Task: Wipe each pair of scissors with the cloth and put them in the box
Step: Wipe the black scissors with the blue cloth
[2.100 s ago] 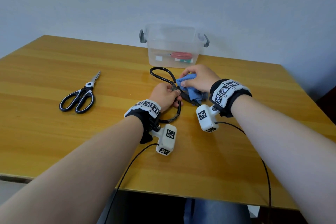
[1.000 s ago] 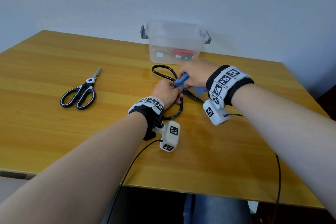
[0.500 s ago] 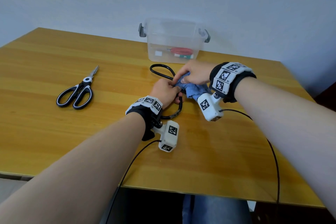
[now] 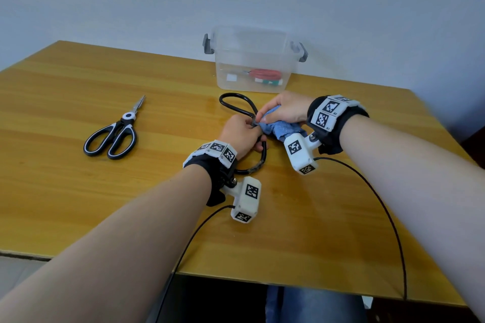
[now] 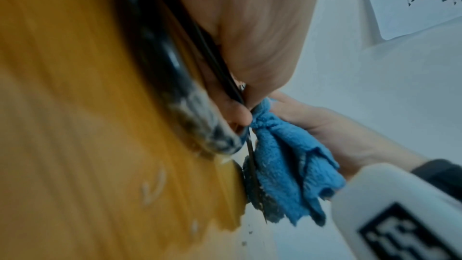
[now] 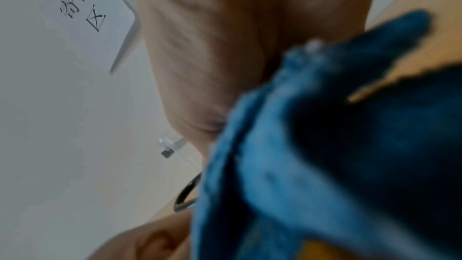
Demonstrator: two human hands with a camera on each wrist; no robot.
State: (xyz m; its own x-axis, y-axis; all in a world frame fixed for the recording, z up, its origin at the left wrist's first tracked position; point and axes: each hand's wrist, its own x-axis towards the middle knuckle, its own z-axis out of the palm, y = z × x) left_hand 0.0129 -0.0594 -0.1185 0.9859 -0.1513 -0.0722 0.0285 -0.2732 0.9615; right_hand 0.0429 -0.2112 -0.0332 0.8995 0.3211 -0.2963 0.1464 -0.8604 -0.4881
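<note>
A person sits at a wooden table, both forearms reaching fwd, wrist cameras strapped on. The left hand sits mid-table w/ fingers curled round the black scissors, gripping near the pivot; one big loop handle lies on the wood toward the box, the other curves back under the palm. In the left wrist view the thin dark blade runs out from between the fingers. The right hand is just beside the left, touching it, fingertips pinched tight on a bunched blue cloth, which is wrapped round the blade close to the pivot; loose folds hang under the palm. Can't tell how much blade is covered.

A 2nd pair, the black-and-white scissors, lies closed and flat well apart to the left, tips pointing away. The clear plastic box, grey side clips, lid off, stands at the far edge by the wall, just behind the hands. Inside it lie red-handled scissors.
</note>
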